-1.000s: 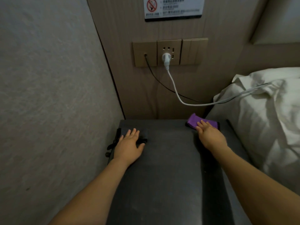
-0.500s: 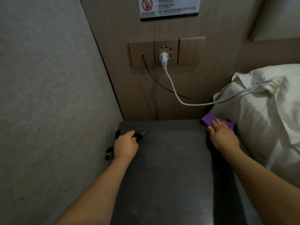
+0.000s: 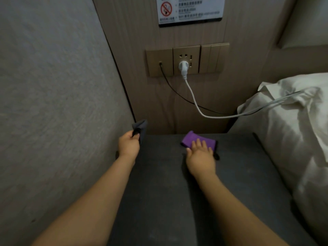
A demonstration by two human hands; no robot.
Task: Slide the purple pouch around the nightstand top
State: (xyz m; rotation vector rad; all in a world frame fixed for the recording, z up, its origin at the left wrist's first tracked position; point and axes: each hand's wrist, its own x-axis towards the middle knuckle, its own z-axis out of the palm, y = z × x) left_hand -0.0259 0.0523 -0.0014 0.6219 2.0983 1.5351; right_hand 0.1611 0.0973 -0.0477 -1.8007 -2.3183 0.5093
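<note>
My left hand point(image 3: 129, 144) pinches the grey cloth point(image 3: 141, 127); right hand point(image 3: 200, 155), fingers flat, presses the purple cloth point(image 3: 190, 140) at twelve o'clock.

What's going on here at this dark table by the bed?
A person works with both bare hands at a dark grey tabletop. The left hand grips a dark grey cloth item, lifted near the wall. The right hand rests flat on a purple folded cloth lying on the tabletop. A white cable runs from the wall socket toward the white pillow.
</note>
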